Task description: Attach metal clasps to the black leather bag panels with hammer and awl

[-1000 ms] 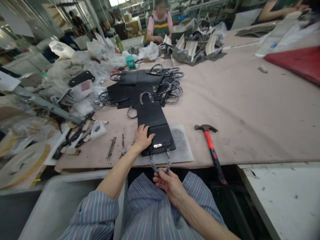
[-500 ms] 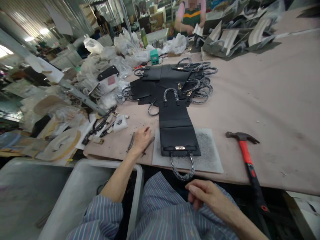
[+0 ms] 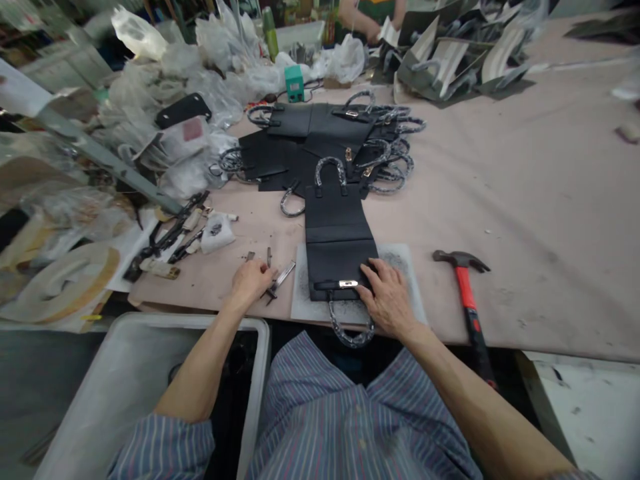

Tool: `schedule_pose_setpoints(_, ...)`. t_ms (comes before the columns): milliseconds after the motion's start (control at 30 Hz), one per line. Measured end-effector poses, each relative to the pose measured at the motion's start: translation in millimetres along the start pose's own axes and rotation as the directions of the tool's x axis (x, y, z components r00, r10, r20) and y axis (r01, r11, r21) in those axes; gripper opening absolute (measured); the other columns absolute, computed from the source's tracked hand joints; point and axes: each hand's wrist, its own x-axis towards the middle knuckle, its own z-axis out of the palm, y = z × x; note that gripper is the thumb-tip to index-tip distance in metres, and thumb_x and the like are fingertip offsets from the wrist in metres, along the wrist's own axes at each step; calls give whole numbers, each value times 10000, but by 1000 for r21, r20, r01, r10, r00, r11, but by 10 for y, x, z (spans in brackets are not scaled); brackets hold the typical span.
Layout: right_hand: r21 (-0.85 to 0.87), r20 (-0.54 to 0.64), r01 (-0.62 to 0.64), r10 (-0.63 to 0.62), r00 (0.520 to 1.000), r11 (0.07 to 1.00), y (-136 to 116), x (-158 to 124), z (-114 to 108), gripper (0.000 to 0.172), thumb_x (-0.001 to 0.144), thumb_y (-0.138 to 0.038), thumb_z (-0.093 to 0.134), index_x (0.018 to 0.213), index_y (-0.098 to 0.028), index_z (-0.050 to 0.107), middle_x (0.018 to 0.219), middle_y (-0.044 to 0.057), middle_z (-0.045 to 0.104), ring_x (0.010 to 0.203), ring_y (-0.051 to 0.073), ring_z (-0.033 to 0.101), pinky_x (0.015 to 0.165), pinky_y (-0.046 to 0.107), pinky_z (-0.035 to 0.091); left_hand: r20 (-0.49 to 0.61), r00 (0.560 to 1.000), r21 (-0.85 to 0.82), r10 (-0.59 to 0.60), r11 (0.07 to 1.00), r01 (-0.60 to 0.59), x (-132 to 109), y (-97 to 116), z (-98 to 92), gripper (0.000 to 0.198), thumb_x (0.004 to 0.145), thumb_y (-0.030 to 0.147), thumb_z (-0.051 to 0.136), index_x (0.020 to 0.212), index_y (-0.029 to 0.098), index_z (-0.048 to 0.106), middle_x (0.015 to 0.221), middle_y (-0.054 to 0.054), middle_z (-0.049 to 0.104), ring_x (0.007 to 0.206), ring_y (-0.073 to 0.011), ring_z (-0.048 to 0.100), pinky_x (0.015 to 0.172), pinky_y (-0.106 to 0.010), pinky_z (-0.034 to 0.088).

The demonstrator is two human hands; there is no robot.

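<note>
We had the fingers of our right hand (image 3: 387,297) loosely spread, gripping nothing, on the right side of a black bag panel (image 3: 340,257), just beside its shiny metal clasp (image 3: 349,284). The fingers of our left hand (image 3: 250,283) were bent down among small metal tools near the worktop's near edge; whether they gripped one, we could not tell. A silver tool (image 3: 284,275) lay just to their right, and a short rod (image 3: 269,257) just beyond them.

Our panel lay on a pale board (image 3: 301,300) at the near edge of the worktop (image 3: 525,200). Its near handle (image 3: 353,339), in glossy wrapping, reached over that edge; its other handle (image 3: 330,167) pointed away from us, towards a pile of black panels (image 3: 305,143) farther in.

To our right, a claw hammer (image 3: 465,287) lay across the near edge, its grip jutting out past it. Below the near left corner we had a grey bin (image 3: 193,321). Clear plastic bags (image 3: 170,87) crowded the left edge. Towards the far edge were a teal box (image 3: 294,83) and a heap of grey pieces (image 3: 450,63), with a co-worker's hands (image 3: 373,30) beside the heap.
</note>
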Motion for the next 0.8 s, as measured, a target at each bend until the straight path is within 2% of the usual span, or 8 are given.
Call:
schedule_pose_setpoints(100,-46,27,-7,8,1000,999,10,-46,68,476,1021,-441,455,1418,-191,538,1506,163,498,1394,344,438,1157,561,313,51,998,40,29,999,-31,-90,21,-12,334,864,507,626,871,196,750,914,-132,769,915,-314,713,750,-344,505)
schedule_pose_setpoints(267,-30,26,-15,16,1000,999,25,-47,63,481,1015,-452,469,1433,-221,528,1509,149,494,1389,339,444,1171,558,296,130,989,33,66,997,-71,-183,1,38,290,812,472,711,905,197,719,938,-115,762,893,-302,710,732,-338,502)
schedule_pose_setpoints(500,-13,29,-26,26,999,1000,11,-40,44,491,1009,-446,484,1438,-214,537,1505,152,498,1395,349,446,1173,565,310,101,985,64,138,987,-145,-202,-15,168,210,833,401,701,920,212,725,1000,-117,758,959,-307,705,787,-353,513)
schedule_pose_setpoints(633,-19,14,1,-1,1000,1000,37,-42,61,480,1009,-452,481,1418,-209,549,1484,154,512,1382,347,465,1159,560,335,72,996,-86,59,995,-53,-185,-149,84,173,863,365,657,876,214,741,894,-73,769,873,-253,707,757,-313,500)
schedule_pose_setpoints(800,-20,-15,20,-20,1000,1000,60,-46,93,477,1011,-466,477,1389,-190,572,1457,169,532,1359,362,483,1132,562,360,-66,990,-178,-122,978,109,-88,-458,-108,218,884,343,620,908,186,769,854,-78,773,820,-241,702,737,-315,489)
